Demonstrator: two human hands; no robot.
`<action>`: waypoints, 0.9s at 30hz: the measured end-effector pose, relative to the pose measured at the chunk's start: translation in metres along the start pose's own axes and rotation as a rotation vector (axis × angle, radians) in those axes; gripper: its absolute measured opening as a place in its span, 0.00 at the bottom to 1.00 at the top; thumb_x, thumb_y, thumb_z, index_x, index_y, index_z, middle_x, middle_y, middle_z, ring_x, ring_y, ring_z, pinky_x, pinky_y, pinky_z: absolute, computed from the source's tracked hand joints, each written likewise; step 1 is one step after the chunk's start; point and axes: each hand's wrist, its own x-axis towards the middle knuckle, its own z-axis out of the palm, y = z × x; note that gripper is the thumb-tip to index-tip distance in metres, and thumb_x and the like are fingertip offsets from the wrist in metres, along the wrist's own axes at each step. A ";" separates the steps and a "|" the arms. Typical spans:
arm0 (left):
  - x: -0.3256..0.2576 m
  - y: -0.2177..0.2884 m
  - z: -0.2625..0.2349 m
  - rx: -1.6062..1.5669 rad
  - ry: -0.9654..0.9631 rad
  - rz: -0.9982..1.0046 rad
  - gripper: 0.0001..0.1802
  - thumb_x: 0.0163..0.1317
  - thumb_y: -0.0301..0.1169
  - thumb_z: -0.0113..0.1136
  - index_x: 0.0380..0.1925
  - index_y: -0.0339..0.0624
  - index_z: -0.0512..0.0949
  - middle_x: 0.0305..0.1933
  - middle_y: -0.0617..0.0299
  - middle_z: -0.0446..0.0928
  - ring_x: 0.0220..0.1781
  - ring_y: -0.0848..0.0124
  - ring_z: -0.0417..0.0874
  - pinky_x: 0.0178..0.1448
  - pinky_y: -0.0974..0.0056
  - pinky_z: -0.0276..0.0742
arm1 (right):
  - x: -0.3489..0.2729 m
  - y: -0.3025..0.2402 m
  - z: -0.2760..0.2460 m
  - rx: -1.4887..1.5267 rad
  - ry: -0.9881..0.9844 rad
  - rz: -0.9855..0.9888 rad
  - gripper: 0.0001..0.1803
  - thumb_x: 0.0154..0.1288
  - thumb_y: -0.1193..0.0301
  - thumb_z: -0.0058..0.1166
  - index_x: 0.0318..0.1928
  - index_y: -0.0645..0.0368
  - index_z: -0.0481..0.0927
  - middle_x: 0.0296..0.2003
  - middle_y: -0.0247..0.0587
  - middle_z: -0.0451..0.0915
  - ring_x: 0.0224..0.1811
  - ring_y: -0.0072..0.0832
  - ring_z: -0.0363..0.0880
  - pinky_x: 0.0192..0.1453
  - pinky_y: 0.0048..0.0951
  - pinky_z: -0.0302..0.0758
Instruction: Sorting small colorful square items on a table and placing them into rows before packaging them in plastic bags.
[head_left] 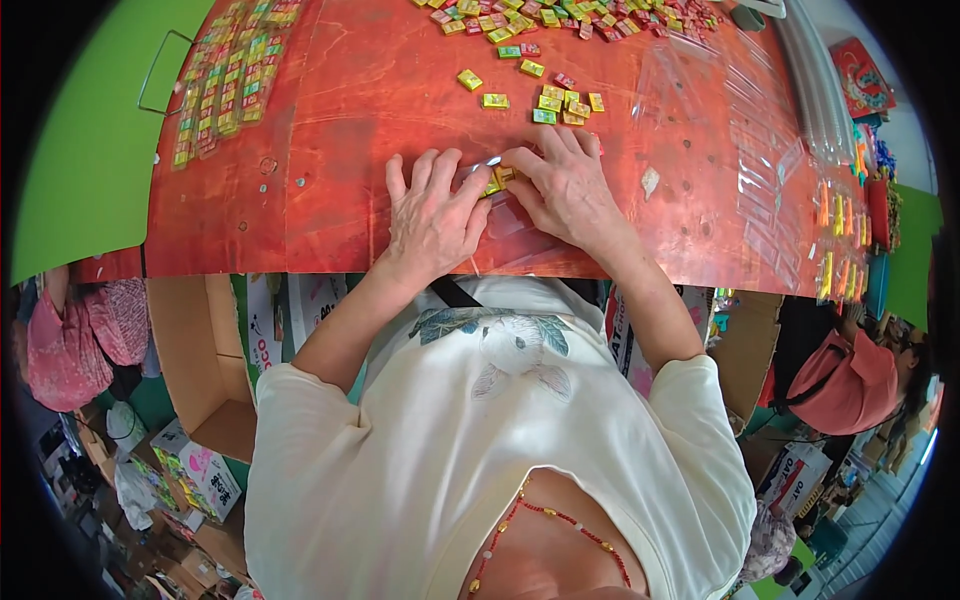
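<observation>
Both my hands meet at the near middle of the red table. Between them are small yellow boxes (494,182) with a clear plastic strip (512,216) under and beside them. My left hand (428,212) has its thumb and index finger closed at the left end of the strip, its other fingers bent and spread. My right hand (572,188) curls over from the right, its thumb and index finger pressed on a yellow box. A shiny glint shows at the far edge of the boxes. My right fingers partly hide the boxes.
Small loose boxes (550,100), yellow, green and red, lie beyond my hands, with a larger heap (560,15) farther back. Filled strips (225,90) lie at the far left. Clear plastic strips (760,150) are spread at the right. An open carton (205,350) stands below the table edge.
</observation>
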 end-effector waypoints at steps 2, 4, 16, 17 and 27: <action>0.000 0.000 0.001 -0.009 0.001 0.005 0.20 0.60 0.39 0.63 0.52 0.47 0.80 0.57 0.50 0.72 0.61 0.52 0.71 0.67 0.35 0.53 | -0.002 0.004 0.004 -0.013 0.037 0.010 0.14 0.60 0.68 0.64 0.47 0.50 0.82 0.46 0.39 0.77 0.52 0.40 0.75 0.61 0.45 0.65; 0.000 0.000 0.000 0.004 0.000 -0.009 0.19 0.61 0.39 0.63 0.51 0.48 0.80 0.57 0.50 0.72 0.61 0.52 0.71 0.67 0.34 0.53 | -0.001 0.004 0.005 -0.003 0.038 0.012 0.14 0.60 0.68 0.64 0.48 0.50 0.82 0.45 0.39 0.77 0.51 0.39 0.75 0.61 0.45 0.65; -0.002 -0.001 0.001 -0.007 -0.013 -0.007 0.21 0.62 0.39 0.62 0.54 0.48 0.78 0.59 0.49 0.71 0.62 0.51 0.70 0.68 0.32 0.52 | -0.006 0.009 0.007 0.034 0.081 0.049 0.09 0.63 0.68 0.62 0.43 0.52 0.83 0.37 0.38 0.77 0.44 0.38 0.78 0.56 0.43 0.67; -0.002 -0.001 0.001 -0.005 -0.014 -0.007 0.21 0.62 0.39 0.62 0.54 0.48 0.78 0.59 0.49 0.71 0.62 0.51 0.70 0.68 0.32 0.52 | -0.006 0.008 0.009 0.028 0.073 0.028 0.09 0.63 0.68 0.61 0.43 0.52 0.83 0.37 0.38 0.77 0.44 0.38 0.78 0.56 0.43 0.67; 0.001 0.000 0.000 0.028 -0.052 -0.021 0.24 0.62 0.41 0.61 0.57 0.46 0.77 0.64 0.48 0.69 0.66 0.50 0.68 0.69 0.29 0.51 | 0.000 0.002 0.004 0.045 0.066 -0.004 0.11 0.62 0.67 0.62 0.45 0.51 0.83 0.37 0.38 0.77 0.44 0.37 0.79 0.54 0.41 0.66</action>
